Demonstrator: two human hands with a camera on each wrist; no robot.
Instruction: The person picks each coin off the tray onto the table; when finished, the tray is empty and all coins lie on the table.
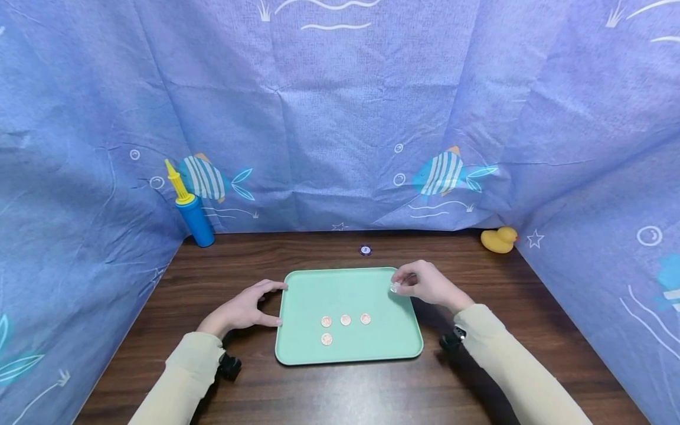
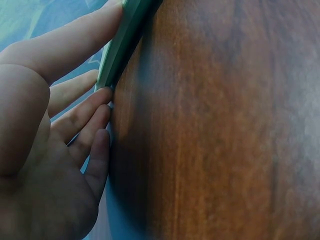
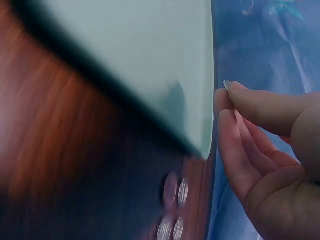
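A pale green tray point(image 1: 340, 283) lies on the table with several copper-coloured coins point(image 1: 345, 319) in its front half. My left hand point(image 1: 245, 307) is at the tray's left side, thumb and fingers spread and fingertips at the rim. In the left wrist view, the left thumb point(image 2: 75, 42) reaches to the tray's edge point(image 2: 127, 40). Over the tray's back right corner, my right hand point(image 1: 427, 283) pinches a small silvery coin point(image 1: 394, 287) between thumb and fingertips. The coin's thin edge point(image 3: 227, 85) shows in the right wrist view; its faces are mostly hidden by the fingers.
Several shiny round discs point(image 3: 183, 191) lie beyond the tray's corner in the right wrist view. A dark poker chip point(image 1: 365, 250) lies behind the tray. A blue and yellow hand pump point(image 1: 196, 221) stands back left, a yellow rubber duck point(image 1: 498, 240) back right, before a blue fish-print curtain point(image 1: 340, 130).
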